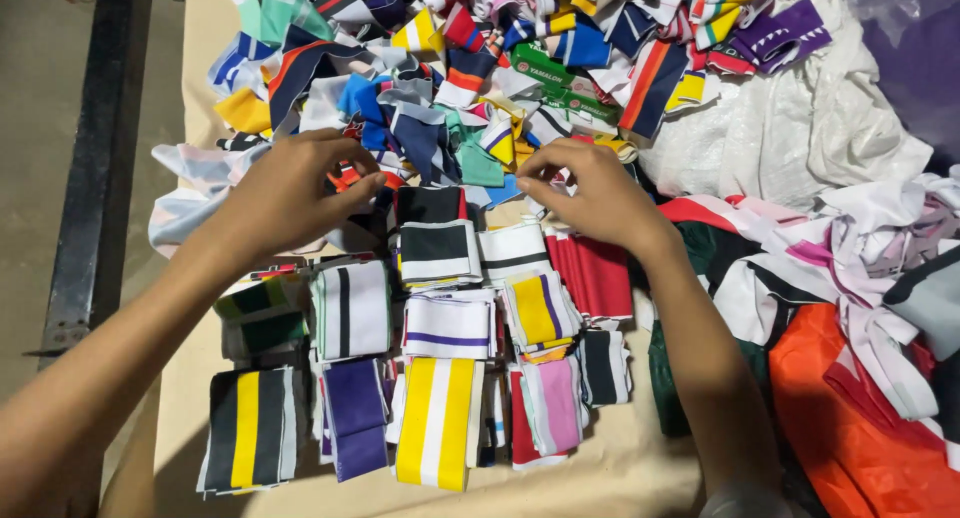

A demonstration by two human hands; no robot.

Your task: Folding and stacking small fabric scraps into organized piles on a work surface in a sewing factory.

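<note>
step in hand: i judge this as sorting; i work at the near edge of the loose heap of striped fabric strips (470,68), just above the sorted stacks.
left hand: left hand (290,183) rests palm down at the heap's edge, fingers curled, fingertips touching an orange-red scrap (345,178); i cannot tell whether it grips it.
right hand: right hand (590,193) is half closed, fingertips pinching at small strips near the heap's edge; what exactly it holds is hidden by the fingers.
item location: the black strip with a red edge (430,204) lies between both hands, on top of the rear stack.
item appearance: folded flat, knit-ribbed look, dark with a thin red border; below it sits a white-and-black banded stack (440,253).
sorted stacks: rows by colour on the worktop (620,473): yellow-and-white stack (437,418), purple stack (355,413), black-and-yellow stack (250,428), red stack (595,273).
next move calls for: in my judgement, a clean pinch on one strip only, lifted clear of its neighbours, then matched by stripe colour.
surroundings: white plastic sack (800,118) at the right of the heap; orange cloth (840,418) lower right.
</note>
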